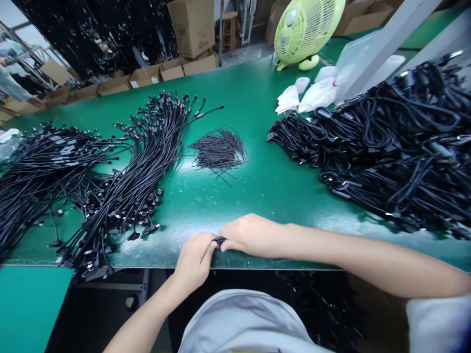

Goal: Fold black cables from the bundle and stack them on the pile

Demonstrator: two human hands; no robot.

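Observation:
At the front edge of the green table, my left hand (196, 256) and my right hand (250, 235) are closed close together on a black cable (220, 240). Only a short dark stretch of it shows between my fingers; the rest is hidden. Beyond my hands lies a small heap of thin black ties (217, 151). To the left, a long bunch of black cables (147, 147) with plugs at their ends reaches the table's front edge. On the right is a large pile of coiled black cables (368, 132).
Another mass of cables (47, 157) lies at the far left of the green table (257, 191). A yellow-green fan (305, 29) and white plastic bags (312, 95) stand at the back. Cardboard boxes (145, 75) line the far edge. A person's arm (18, 88) shows at upper left.

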